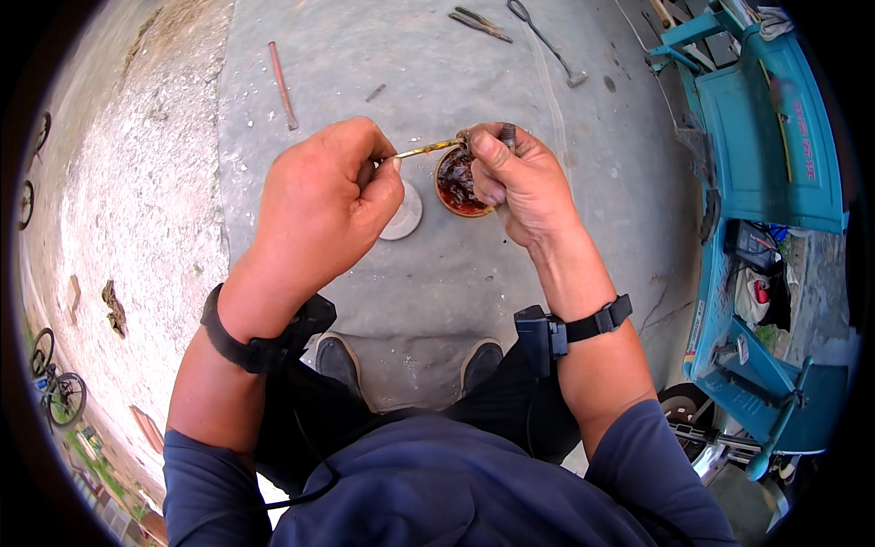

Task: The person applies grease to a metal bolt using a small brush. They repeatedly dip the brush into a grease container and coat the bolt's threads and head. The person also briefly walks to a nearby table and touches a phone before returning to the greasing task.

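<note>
Between the pinched thumb and fingers of my left hand (330,196) is a thin stick (427,149) smeared with yellow-brown grease. Its far tip touches, or almost touches, a dark metal part in my right hand (524,178). My right thumb and fingers are closed round that part; a grey threaded end (509,137) sticks out above them, while the rest is hidden. Below the right hand, partly covered by it, a round tin (468,214) of dark red-brown grease stands on the ground. A pale round lid (406,217) lies left of the tin, partly behind my left hand.
On the grey ground ahead lie a red bar (280,82), a small metal strip (375,92), pliers (480,24) and a long-handled tool (550,46). A teal vehicle (775,137) stands along the right. Bicycles (64,397) are at the far left, past rough whitish ground.
</note>
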Available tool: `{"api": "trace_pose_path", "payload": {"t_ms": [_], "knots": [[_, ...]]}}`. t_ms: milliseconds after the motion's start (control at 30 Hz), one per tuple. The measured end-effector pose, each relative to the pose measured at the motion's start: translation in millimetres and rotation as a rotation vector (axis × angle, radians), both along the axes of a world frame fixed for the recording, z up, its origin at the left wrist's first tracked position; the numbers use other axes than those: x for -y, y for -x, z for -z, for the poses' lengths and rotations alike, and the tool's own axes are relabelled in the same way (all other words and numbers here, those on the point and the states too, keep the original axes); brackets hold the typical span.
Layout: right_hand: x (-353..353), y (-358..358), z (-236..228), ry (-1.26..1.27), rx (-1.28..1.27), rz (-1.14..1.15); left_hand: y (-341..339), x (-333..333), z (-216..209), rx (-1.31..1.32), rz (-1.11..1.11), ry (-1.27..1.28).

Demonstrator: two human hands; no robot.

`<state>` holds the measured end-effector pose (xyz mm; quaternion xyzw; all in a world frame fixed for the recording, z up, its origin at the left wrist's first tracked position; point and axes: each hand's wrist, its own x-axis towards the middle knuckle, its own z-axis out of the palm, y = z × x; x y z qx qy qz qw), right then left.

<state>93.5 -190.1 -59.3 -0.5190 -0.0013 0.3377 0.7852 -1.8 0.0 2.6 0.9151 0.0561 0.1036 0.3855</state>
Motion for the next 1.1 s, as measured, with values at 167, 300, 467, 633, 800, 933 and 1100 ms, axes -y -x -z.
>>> {"api": "trace_pose_path", "payload": {"t_ms": [167,300,467,633,800,933,1100], "knots": [[1,0,-1,-0.024,0.055,-0.021,0,-1,-1,-0.194,-0.092,0.442],[2,0,-5,-0.016,0.084,-0.066,2,-7,3,-0.254,0.001,0.542],[3,3,-6,-0.013,0.078,-0.052,2,-7,-5,-0.315,0.030,0.342],[3,2,-4,0.017,0.079,-0.049,5,6,-6,0.050,0.004,-0.103],[2,2,-4,0.059,0.044,-0.035,4,2,-2,0.207,0.067,-0.276],[5,0,0,0.072,0.005,-0.044,5,-6,-2,0.207,0.063,-0.255],[8,-2,-3,0.089,-0.039,0.020,5,-17,0,0.123,-0.025,-0.096]]}}
